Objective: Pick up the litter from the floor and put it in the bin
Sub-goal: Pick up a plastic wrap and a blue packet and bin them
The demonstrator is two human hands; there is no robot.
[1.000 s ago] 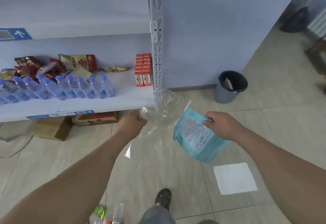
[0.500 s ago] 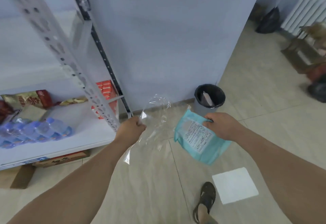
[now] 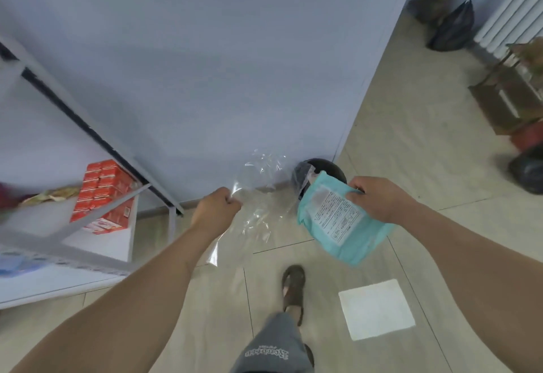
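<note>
At the far left a white shelf [image 3: 97,243] juts toward the walkway, its slanted metal upright [image 3: 88,126] reaching down to the floor near the wall base. Red cartons [image 3: 101,193] are stacked at the shelf's right end, close to its edge. Right of the shelf foot the tiled floor [image 3: 382,167] lies bare up to the pale wall [image 3: 205,64].

The left hand [image 3: 216,209] is curled into a fist, pinching the upper edge of a clear plastic wrapper [image 3: 258,196] that hangs crumpled in the air to its right, one corner trailing low by the forearm. Beyond the wrapper, the black bin [image 3: 321,168] stands on the floor against the wall's corner, its rim partly covered by the litter held in front of it. The right hand [image 3: 379,199] grips a teal packet [image 3: 338,220] by its upper right edge, thumb over the printed label; the packet hangs tilted, its top corner overlapping the bin's mouth in the view.

Below, a foot in a brown sandal [image 3: 293,287] stands on the tiles, and a white paper square [image 3: 376,308] lies flat to its right, well apart from the bin. Further right the floor runs open toward a black bag [image 3: 454,29] and a white radiator [image 3: 511,14] at the far wall.
</note>
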